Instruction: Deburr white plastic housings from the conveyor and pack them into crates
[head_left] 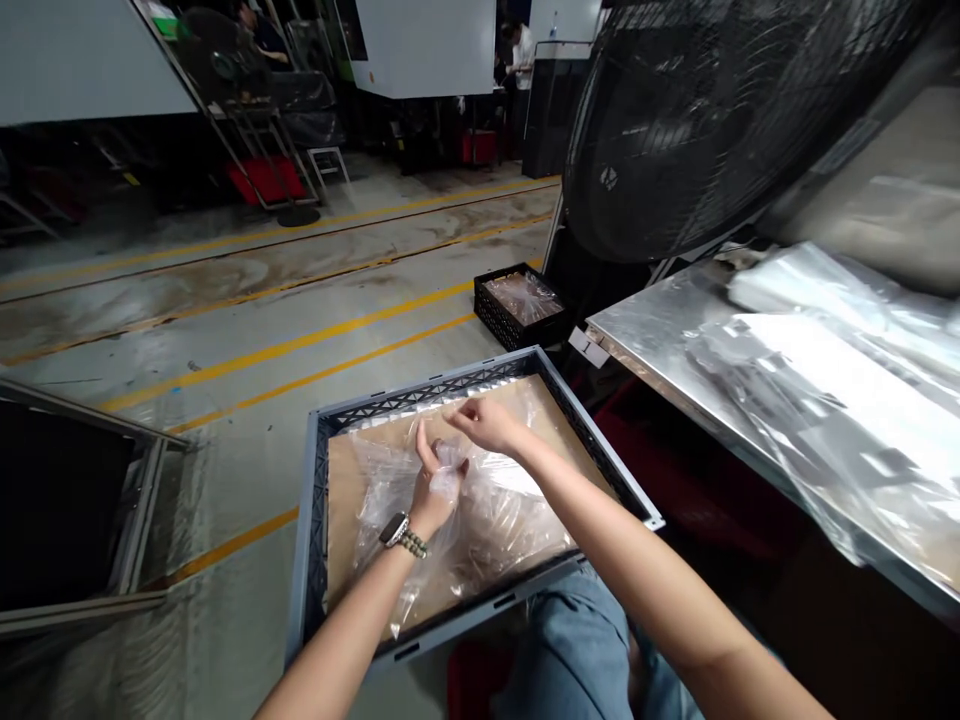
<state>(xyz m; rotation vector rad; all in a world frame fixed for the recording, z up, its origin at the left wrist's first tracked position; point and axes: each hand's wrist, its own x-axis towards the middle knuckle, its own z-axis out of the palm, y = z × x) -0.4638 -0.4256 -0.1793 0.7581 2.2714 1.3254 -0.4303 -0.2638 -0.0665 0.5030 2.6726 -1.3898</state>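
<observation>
A clear plastic bag [517,520] lies bunched over brown cardboard [343,520] inside a grey plastic crate [301,530]. My left hand [436,490], with a watch and a beaded bracelet at the wrist, is closed round the gathered plastic, its index finger pointing up. Just above and to the right, my right hand [484,425] is closed in a pinch over the far part of the crate. Whatever sits between its fingertips is too small to make out.
A black crate [517,315] with plastic-wrapped contents stands on the floor beyond. To the right are a metal table [660,310] with plastic bags [847,380] and a large black fan [697,130]. A dark framed cart [67,500] is at left. Two people work in the background.
</observation>
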